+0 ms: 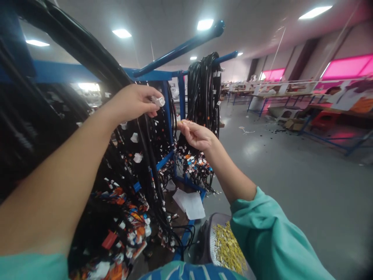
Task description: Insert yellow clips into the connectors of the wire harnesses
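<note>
My left hand (138, 103) is closed on a small white connector (159, 101), held between thumb and fingers in front of the hanging black cables. To its right, my right hand (195, 134) pinches something small and yellowish (181, 122), too small to name. The two hands are apart. Behind and below them hang thick bundles of black wire harness (150, 155), with many white, orange and blue connectors at their lower ends. A further harness bundle (204, 89) hangs over a blue rack arm beyond my right hand.
A blue metal rack (180, 42) with protruding arms carries the cables. Low down, a basket (212, 241) holds many small yellow pieces. White paper (190, 204) lies at the rack's base. Worktables (279, 95), stools and a cardboard box (293, 124) stand across the grey floor.
</note>
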The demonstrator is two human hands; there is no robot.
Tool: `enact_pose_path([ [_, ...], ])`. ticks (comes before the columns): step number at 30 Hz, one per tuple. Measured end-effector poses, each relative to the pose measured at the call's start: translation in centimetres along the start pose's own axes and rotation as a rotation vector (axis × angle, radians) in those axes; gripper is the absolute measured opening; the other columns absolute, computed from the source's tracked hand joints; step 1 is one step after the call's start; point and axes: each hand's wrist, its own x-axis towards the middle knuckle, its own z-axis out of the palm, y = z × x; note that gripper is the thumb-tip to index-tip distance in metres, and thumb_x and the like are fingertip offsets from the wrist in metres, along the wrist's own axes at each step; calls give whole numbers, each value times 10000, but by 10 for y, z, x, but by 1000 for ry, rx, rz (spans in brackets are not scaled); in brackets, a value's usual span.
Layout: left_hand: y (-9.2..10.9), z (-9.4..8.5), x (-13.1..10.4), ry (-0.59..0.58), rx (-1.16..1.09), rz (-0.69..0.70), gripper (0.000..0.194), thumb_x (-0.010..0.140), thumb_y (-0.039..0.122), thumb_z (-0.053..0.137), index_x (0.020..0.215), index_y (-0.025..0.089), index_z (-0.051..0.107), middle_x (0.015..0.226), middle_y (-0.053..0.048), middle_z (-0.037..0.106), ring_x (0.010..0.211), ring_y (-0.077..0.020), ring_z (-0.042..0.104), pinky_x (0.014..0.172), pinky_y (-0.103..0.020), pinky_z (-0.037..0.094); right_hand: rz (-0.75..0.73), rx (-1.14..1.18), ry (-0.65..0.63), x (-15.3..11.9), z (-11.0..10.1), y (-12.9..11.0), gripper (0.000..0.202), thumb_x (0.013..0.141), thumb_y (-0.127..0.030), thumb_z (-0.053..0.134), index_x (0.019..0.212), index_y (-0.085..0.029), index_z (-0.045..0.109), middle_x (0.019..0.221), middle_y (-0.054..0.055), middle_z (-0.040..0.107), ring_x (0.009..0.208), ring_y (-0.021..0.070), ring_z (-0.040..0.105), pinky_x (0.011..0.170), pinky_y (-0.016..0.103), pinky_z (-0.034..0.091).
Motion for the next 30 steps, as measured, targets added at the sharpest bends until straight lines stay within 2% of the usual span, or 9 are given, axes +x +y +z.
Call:
enact_pose_path([
  [4,-2,-1,1,-10,-7,-9,353,705,280,645,1051,210,654,698,-18,668,707,-191,664,730,-271,511,-14,34,81,4,2,6,146,907,-32,431,850,-117,534,683,5,652,592,25,640,556,52,533],
  [7,-4,-1,2,-12,-2,-15,349,704,280,649,1045,206,657,697,-27,670,722,-204,666,750,-291,511,-58,21,87,6,5,10,152,889,-6,448,823,-110,538,673,7,646,590,31,641,570,62,537],
  [10,-2,0,2,-10,-1,-26,319,707,269,651,1020,205,666,690,-25,668,735,-210,669,758,-298,510,-123,-32,54,9,9,10,163,854,27,473,810,-114,542,676,-2,642,631,37,648,629,87,552],
  [15,3,2,-1,9,-43,-14,287,713,211,660,999,188,668,673,-21,661,645,-170,657,717,-298,522,-236,-161,-85,9,20,0,139,802,-2,558,855,-130,560,711,-16,648,701,43,655,698,131,559],
  [21,6,1,-4,29,-114,31,237,718,153,648,953,170,676,640,-15,651,592,-140,642,649,-268,528,-391,-291,-168,11,36,-11,90,802,-79,607,790,-154,558,661,-43,585,640,40,609,604,126,525],
  [26,4,-2,-3,-15,-103,54,243,745,207,654,985,184,681,708,-25,675,626,-140,651,651,-256,529,-399,-367,-190,19,48,-11,85,827,-121,600,781,-158,539,618,-68,523,510,12,504,460,97,417],
  [30,7,-4,-5,-58,-81,69,223,795,257,616,996,187,679,733,-33,676,633,-145,647,647,-262,524,-438,-402,-209,26,54,-10,88,827,-167,618,810,-165,533,616,-81,511,471,0,461,411,94,350],
])
